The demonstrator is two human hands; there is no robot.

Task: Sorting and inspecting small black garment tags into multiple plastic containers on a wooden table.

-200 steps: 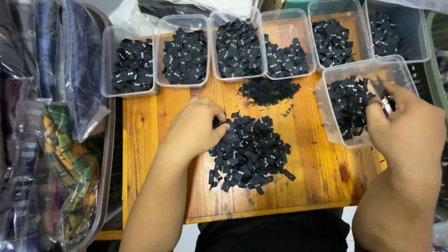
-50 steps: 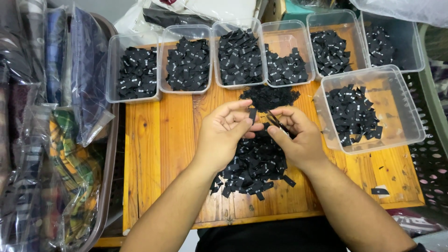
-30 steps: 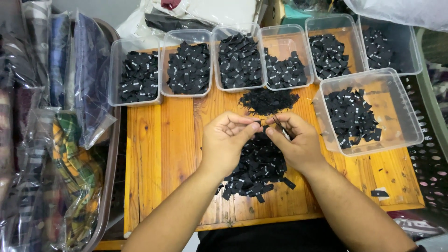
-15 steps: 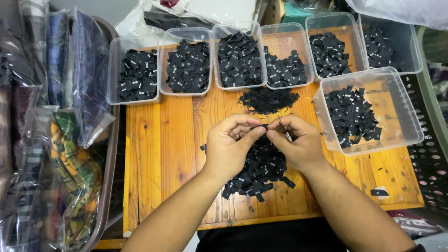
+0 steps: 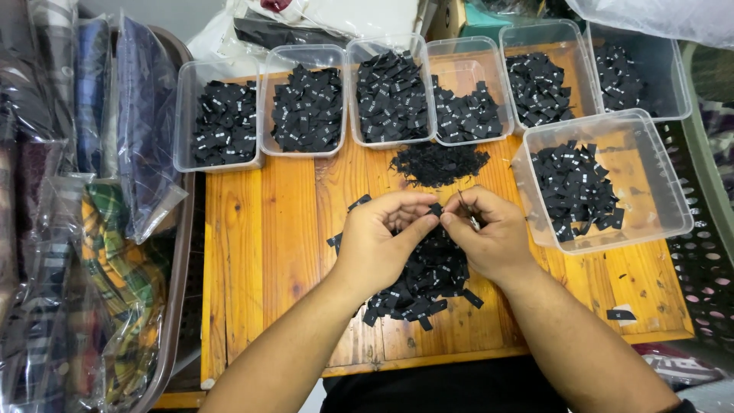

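My left hand [image 5: 382, 237] and my right hand [image 5: 493, 233] meet over a heap of small black fabric labels [image 5: 417, 279] on a wooden table [image 5: 267, 252]. Both pinch one small black label [image 5: 436, 209] between their fingertips. My right hand also holds a thin metal tool [image 5: 466, 206], partly hidden by the fingers. A clear plastic tub [image 5: 650, 183] with black labels stands just right of my right hand. A pile of black thread scraps [image 5: 440, 162] lies just beyond my hands.
Several clear tubs of black labels [image 5: 306, 107] line the table's far edge. Folded clothes in plastic bags [image 5: 84, 229] fill a basket at the left. One stray label [image 5: 619, 314] lies near the front right corner. A perforated crate [image 5: 707, 260] stands at the right.
My right hand came from the right tub to the middle. Both hands now meet over the heap, pinching one label, and have drifted slightly toward me over the last second.
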